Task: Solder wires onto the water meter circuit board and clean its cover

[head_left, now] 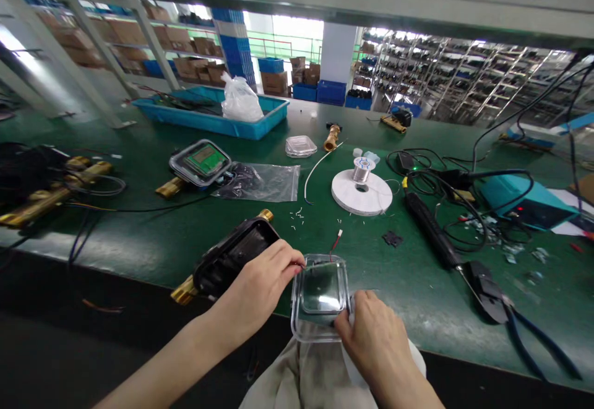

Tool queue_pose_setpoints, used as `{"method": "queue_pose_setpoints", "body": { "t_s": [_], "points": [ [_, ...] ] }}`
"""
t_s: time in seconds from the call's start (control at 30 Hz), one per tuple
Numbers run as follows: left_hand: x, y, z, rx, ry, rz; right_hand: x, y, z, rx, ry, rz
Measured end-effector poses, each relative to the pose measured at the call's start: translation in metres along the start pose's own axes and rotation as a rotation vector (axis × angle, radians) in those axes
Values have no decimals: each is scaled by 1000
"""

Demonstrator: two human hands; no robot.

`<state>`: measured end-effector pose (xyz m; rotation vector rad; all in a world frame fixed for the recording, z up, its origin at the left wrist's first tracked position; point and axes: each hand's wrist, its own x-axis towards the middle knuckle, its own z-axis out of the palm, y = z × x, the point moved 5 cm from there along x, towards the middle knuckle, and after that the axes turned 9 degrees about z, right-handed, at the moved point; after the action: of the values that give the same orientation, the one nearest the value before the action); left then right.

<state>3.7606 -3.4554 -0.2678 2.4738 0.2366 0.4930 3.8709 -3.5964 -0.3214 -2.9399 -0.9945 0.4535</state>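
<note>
A clear plastic cover lies at the front edge of the green bench, partly over my lap. My right hand grips its right side, the thumb on the rim and some whitish material beneath the fingers. At the cover's upper left corner, my left hand pinches something small that I cannot make out, beside a thin edge across the cover's top. A red and black wire with a white connector extends behind the cover. To the left, a black housing with brass pipe ends rests near my left wrist.
Behind are a meter with a green display, a plastic bag, a blue tray and a white reel bearing a wire spool. A soldering iron, pliers and a teal soldering station lie right. A shelf edge crosses overhead.
</note>
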Motion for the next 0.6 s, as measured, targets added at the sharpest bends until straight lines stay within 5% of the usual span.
{"method": "queue_pose_setpoints", "body": {
  "t_s": [0.13,0.43,0.6],
  "points": [
    [4,-12,-5,-120,155,-130,-2,14,0,4,71,-25],
    [21,-28,11,-510,114,-347,-22,78,3,94,302,-168],
    [39,-33,25,-368,64,-416,-37,101,1,75,406,-263]
  ]
}}
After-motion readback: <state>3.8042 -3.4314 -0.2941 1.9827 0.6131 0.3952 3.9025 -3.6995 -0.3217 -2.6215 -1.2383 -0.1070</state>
